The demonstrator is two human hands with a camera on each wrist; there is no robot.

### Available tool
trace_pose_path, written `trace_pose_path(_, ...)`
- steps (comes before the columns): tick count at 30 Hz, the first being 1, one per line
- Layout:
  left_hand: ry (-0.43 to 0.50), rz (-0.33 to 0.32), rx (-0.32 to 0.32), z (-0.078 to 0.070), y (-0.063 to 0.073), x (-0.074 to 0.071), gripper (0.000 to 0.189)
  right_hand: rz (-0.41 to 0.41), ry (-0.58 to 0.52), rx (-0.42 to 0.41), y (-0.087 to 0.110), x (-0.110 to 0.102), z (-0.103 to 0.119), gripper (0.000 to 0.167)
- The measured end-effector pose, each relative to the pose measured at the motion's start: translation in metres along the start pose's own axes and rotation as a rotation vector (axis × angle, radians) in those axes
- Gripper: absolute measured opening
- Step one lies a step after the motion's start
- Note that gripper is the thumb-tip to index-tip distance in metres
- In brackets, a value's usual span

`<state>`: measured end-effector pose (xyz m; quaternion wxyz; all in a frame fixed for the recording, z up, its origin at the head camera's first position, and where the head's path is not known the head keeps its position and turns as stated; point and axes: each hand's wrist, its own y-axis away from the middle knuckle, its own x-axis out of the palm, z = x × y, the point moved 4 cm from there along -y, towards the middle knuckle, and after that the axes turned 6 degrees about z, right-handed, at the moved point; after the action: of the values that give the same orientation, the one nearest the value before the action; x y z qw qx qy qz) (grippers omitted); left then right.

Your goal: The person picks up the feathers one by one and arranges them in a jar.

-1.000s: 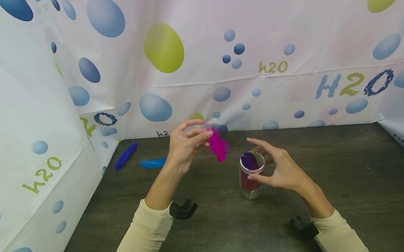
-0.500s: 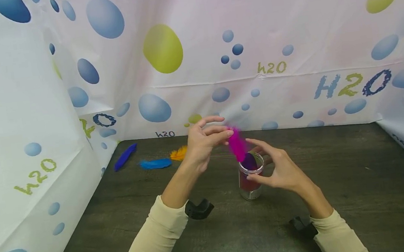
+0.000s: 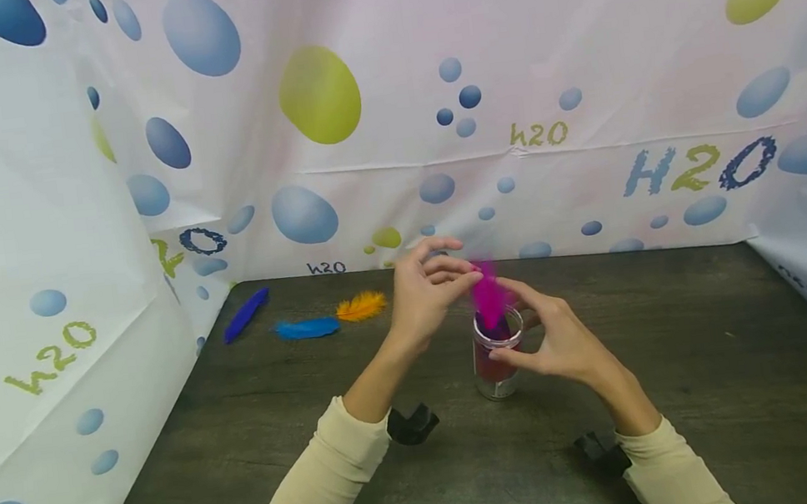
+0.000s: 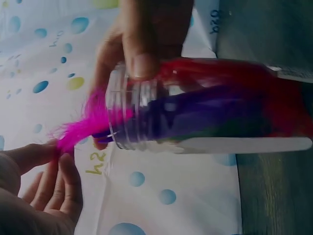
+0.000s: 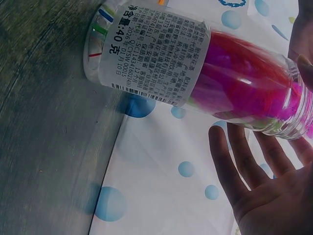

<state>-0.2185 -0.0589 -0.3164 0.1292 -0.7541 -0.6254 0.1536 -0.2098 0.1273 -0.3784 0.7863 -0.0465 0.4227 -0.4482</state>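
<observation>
My left hand pinches a fluffy magenta feather between thumb and fingertips, above a clear jar. In the left wrist view, the lower end of the feather lies inside the glass mouth. The right hand holds the jar near its rim, its thumb in front and its other fingers on the far side. Red, purple and green feathers fill the jar, which stands upright on the table. A printed white label covers its lower part in the right wrist view.
On the dark wooden table, to the left, lie a dark blue feather, a light blue feather and an orange feather. A white sheet with bubble prints hangs behind and at both sides.
The left hand has carried the magenta feather rightwards to the jar and lowered its end into the mouth. The orange feather, mostly covered before, now shows. My right hand stays at the jar.
</observation>
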Motion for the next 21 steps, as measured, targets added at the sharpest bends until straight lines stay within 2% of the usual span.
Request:
trace_pose_path(4, -0.134, 0.025, 0.132, -0.002, 0.006, 0.002, 0.033, -0.004, 0.007, -0.014, 0.000, 0.001, -0.001, 0.088)
trace_pose_path(7, -0.172, 0.056, 0.184, -0.001, 0.011, 0.005, 0.035, -0.007, 0.006, -0.029, -0.001, 0.000, 0.000, 0.089)
trace_pose_path(10, -0.169, 0.070, 0.179, 0.002, 0.015, 0.006, 0.036, -0.002, -0.008, -0.029, -0.001, 0.000, 0.002, 0.089)
trace_pose_path(15, -0.168, 0.088, 0.133, 0.007, 0.021, 0.007, 0.038, 0.009, -0.034, -0.026, -0.001, 0.001, 0.004, 0.090)
trace_pose_path(21, -0.208, 0.096, 0.109, 0.012, 0.027, 0.008, 0.038, -0.002, -0.011, -0.042, -0.001, 0.000, 0.004, 0.090)
